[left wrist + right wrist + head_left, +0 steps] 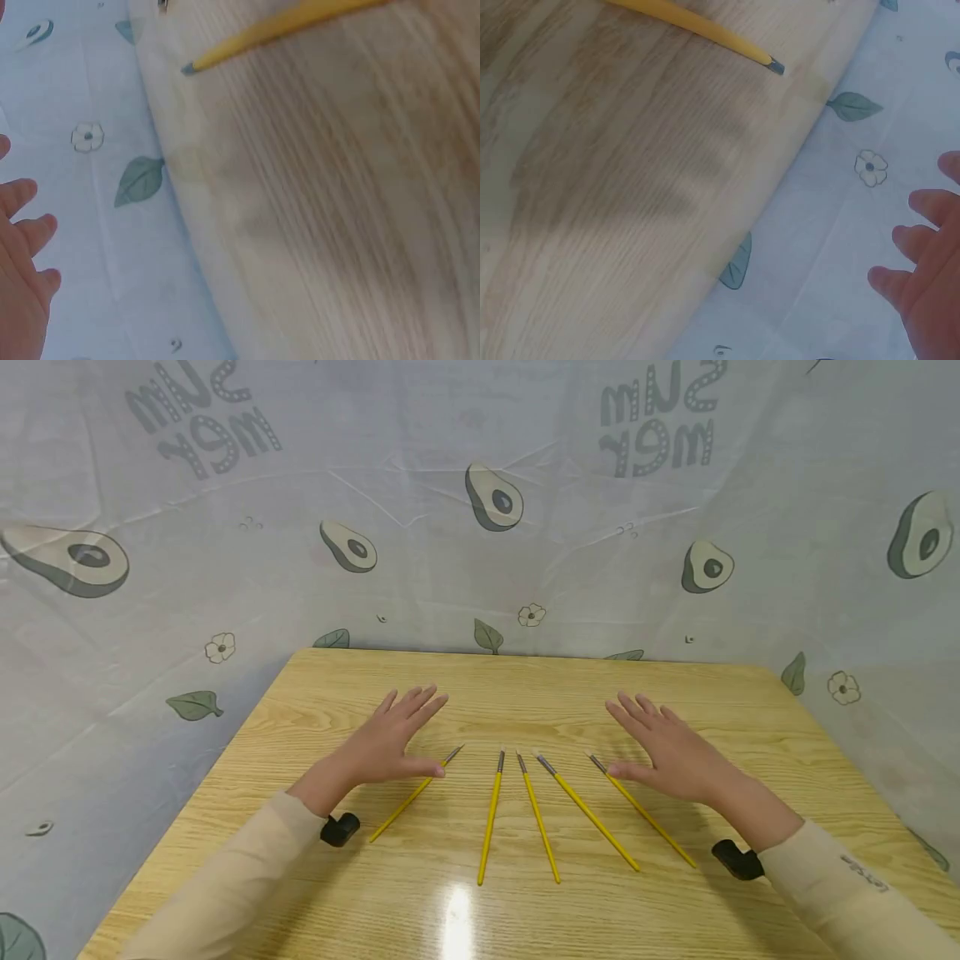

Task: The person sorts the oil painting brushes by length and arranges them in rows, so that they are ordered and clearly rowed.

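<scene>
Paintbrushes, five in all, lie spread in a fan on the wooden table in front of me, grey ferrules and pale tips pointing away, yellow handles coming back toward me. The leftmost brush slants down to my left, the second brush runs nearly straight at me, and the third leans slightly to my right. The fourth brush and the rightmost brush slant further that way. The ferrules of the three inner ones sit near each other, with the outer two set a little apart.

My left hand is released, fingers stretched forward and thumb pointing inward, held by the leftmost brush; seen from my head, the thumb crosses the line of it (whether skin meets wood there, I cannot tell). My right hand is released too, its fingers reaching forward and inward, its thumb across the upper part of the rightmost brush in the same view.

Both my sleeves are beige, and a black device shows under each wrist. Behind the table hangs a pale cloth printed with avocados, leaves, flowers and the word "summer" (it reads backwards from here). A bright glare shines on the tabletop nearest me.
</scene>
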Tool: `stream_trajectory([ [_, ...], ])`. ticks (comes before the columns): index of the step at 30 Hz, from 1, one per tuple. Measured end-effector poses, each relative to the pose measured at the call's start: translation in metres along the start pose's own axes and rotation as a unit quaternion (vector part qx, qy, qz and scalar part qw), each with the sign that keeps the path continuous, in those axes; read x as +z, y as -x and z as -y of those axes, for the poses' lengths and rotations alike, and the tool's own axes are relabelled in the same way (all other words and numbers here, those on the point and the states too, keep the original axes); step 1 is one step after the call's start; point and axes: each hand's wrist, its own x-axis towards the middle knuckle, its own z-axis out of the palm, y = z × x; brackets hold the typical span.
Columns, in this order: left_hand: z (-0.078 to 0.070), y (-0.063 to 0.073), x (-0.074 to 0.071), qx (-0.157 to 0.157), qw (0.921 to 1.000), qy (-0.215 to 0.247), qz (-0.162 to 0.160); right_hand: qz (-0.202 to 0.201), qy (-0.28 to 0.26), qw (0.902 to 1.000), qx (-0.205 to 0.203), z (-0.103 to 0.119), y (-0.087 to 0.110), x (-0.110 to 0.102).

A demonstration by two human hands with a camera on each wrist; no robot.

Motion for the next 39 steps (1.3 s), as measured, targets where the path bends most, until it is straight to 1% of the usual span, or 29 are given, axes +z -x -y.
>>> stream_trajectory([
  [3, -0.006, 0.001, 0.001, 0.019, 0.9995, 0.026, -0.007, -0.008, -0.021, 0.9997, -0.004, -0.001, 0.002, 0.004],
  [5, -0.01, 0.002, 0.003, 0.018, 0.9985, 0.052, -0.004, -0.011, -0.037, 0.9993, -0.002, -0.001, 0.004, 0.006],
  [6, -0.012, 0.003, 0.004, 0.009, 0.9971, 0.076, 0.001, -0.011, -0.05, 0.9987, 0.001, -0.001, 0.005, 0.007],
  [8, -0.017, 0.004, 0.008, -0.019, 0.9905, 0.136, 0.015, -0.011, -0.071, 0.9974, 0.004, 0.0, 0.006, 0.01],
  [9, -0.019, 0.004, 0.009, -0.035, 0.9851, 0.167, 0.022, -0.01, -0.081, 0.9966, 0.004, 0.001, 0.007, 0.011],
  [11, -0.023, 0.005, 0.013, -0.061, 0.9704, 0.231, 0.031, -0.009, -0.097, 0.9952, 0.004, 0.002, 0.008, 0.014],
  [13, -0.027, 0.005, 0.017, -0.072, 0.9564, 0.281, 0.032, -0.011, -0.107, 0.9942, 0.001, 0.004, 0.009, 0.017],
  [16, -0.032, 0.004, 0.023, -0.068, 0.9395, 0.335, 0.025, -0.019, -0.115, 0.9932, 0.003, 0.005, 0.009, 0.021],
  [18, -0.036, 0.002, 0.027, -0.074, 0.9282, 0.364, 0.019, -0.029, -0.127, 0.9915, 0.005, 0.005, 0.009, 0.025],
  [20, -0.039, 0.001, 0.032, -0.091, 0.9156, 0.391, 0.019, -0.037, -0.14, 0.9894, 0.01, 0.007, 0.009, 0.03],
  [22, -0.042, -0.001, 0.037, -0.115, 0.9059, 0.407, 0.018, -0.044, -0.165, 0.9853, 0.011, 0.01, 0.009, 0.034],
  [24, -0.046, -0.001, 0.042, -0.134, 0.8976, 0.419, 0.019, -0.049, -0.192, 0.98, 0.013, 0.013, 0.008, 0.04],
  [28, -0.054, -0.002, 0.052, -0.156, 0.8916, 0.424, 0.025, -0.058, -0.257, 0.9642, 0.03, 0.022, 0.006, 0.05],
  [30, -0.058, -0.002, 0.057, -0.167, 0.8869, 0.43, 0.028, -0.059, -0.287, 0.9549, 0.047, 0.026, 0.006, 0.055],
  [33, -0.062, -0.002, 0.066, -0.186, 0.8761, 0.444, 0.029, -0.058, -0.336, 0.9366, 0.079, 0.032, 0.005, 0.06],
  [37, -0.068, -0.003, 0.074, -0.203, 0.8653, 0.458, 0.017, -0.055, -0.382, 0.9164, 0.108, 0.038, 0.003, 0.068],
  [39, -0.071, -0.005, 0.077, -0.207, 0.8614, 0.464, 0.007, -0.049, -0.393, 0.9101, 0.123, 0.039, 0.002, 0.071],
])
